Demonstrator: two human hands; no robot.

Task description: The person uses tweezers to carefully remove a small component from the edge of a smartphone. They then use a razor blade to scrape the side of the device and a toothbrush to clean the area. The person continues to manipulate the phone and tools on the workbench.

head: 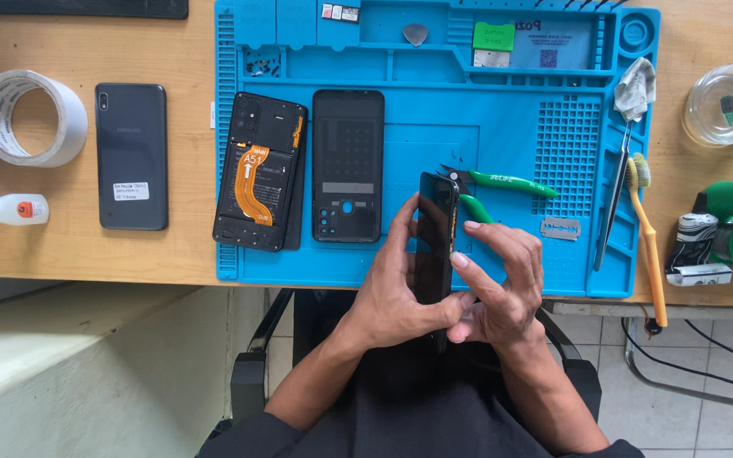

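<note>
The opened phone (260,171) is lying on the mat (519,127). The back cover (348,165) is lying at its 3 o'clock. The tape roll (31,117) is sitting at the mat's 9 o'clock.

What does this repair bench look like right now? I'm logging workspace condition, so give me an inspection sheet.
Surface: wooden desk with a blue repair mat.
Job's things: dark phone panel held on edge; opened phone with orange flex and black back cover lie on the mat.
Clutter: green cutters, razor blade, tweezers, brush, tape roll, glue bottle, intact phone, glass jar.
Grippers: left hand and right hand both grip the panel.
Cables: black ones on the floor.
Surroundings: tiled floor, chair.
</note>
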